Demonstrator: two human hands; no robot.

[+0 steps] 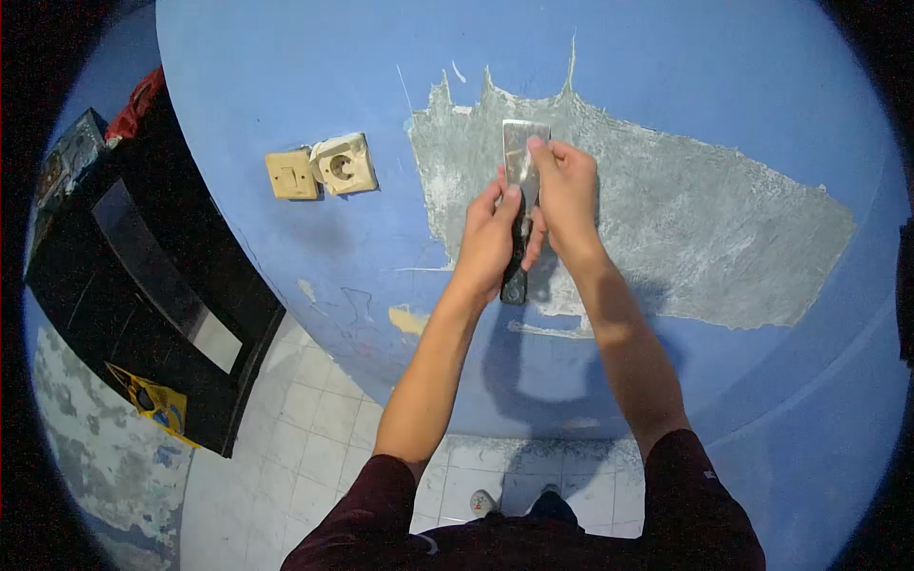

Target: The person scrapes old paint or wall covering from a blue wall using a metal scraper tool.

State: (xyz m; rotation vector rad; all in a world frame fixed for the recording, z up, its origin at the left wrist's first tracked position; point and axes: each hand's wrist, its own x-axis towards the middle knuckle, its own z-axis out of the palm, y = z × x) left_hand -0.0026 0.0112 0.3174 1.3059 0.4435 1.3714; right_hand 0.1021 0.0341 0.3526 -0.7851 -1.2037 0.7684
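Note:
Both my hands are on a putty knife in front of the wall, its wide metal blade pointing up and its black handle down. My left hand is closed around it where blade and handle meet. The fingers of my right hand pinch the blade near its upper right edge. Behind the knife, a large patch of bare grey plaster shows, with a jagged edge of peeled paint. Blue paint surrounds the patch.
A yellowed light switch and a wall socket sit left of the patch. Further left are a dark doorway and a yellow item with dark markings. White floor tiles lie below, with my shoes on them.

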